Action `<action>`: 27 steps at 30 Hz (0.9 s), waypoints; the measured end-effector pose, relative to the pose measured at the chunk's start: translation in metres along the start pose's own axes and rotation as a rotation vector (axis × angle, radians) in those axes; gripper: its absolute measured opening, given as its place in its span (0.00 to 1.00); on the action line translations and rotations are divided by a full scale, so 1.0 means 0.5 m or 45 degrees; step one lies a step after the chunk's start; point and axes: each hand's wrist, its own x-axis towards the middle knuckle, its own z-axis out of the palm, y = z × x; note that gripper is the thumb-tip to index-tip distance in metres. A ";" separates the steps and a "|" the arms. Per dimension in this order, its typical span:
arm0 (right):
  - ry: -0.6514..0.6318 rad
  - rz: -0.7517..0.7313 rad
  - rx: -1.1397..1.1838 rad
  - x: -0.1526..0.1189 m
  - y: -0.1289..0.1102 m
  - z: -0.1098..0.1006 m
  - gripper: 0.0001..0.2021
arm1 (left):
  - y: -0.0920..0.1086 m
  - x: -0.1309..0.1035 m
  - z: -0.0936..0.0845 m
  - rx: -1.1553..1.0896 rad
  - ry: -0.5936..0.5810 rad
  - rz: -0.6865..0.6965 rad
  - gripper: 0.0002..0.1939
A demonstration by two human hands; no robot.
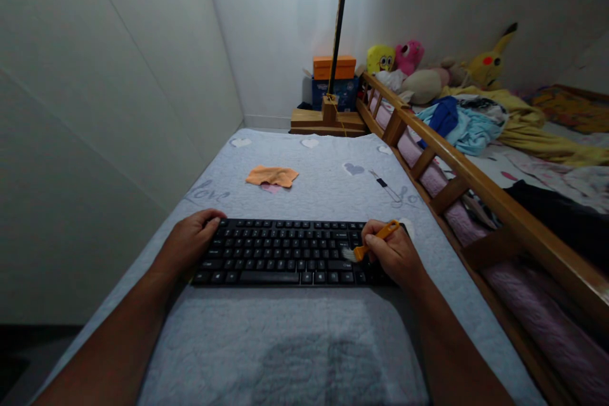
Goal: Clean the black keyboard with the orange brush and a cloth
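Keyboard (273, 249) flat on bedspread (285, 323), probably light, stiff, best held by ends; left hand (188, 241) half-curled at its 10 o'clock corner, grip unclear; right hand (397, 257) closed around soft-bristled brush (364, 250) towards 3 o'clock.

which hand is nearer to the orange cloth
Left: the left hand, at the keyboard, is left of the orange cloth and closer to the person; the right hand, holding the brush, is farther off to its right.

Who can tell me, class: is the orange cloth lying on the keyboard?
No, the orange cloth lies apart from the keyboard, on the pale patterned cover beyond its far edge.
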 end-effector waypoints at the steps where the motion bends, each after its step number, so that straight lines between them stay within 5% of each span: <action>1: -0.016 0.002 0.012 0.000 0.000 0.000 0.10 | 0.000 0.001 0.000 0.002 -0.001 -0.004 0.19; 19: 0.025 0.028 0.254 -0.004 0.021 -0.010 0.09 | -0.008 0.004 0.002 0.040 -0.017 -0.002 0.19; 27: -0.283 0.093 0.304 -0.001 0.006 0.000 0.08 | 0.003 0.001 -0.003 0.009 -0.014 -0.003 0.19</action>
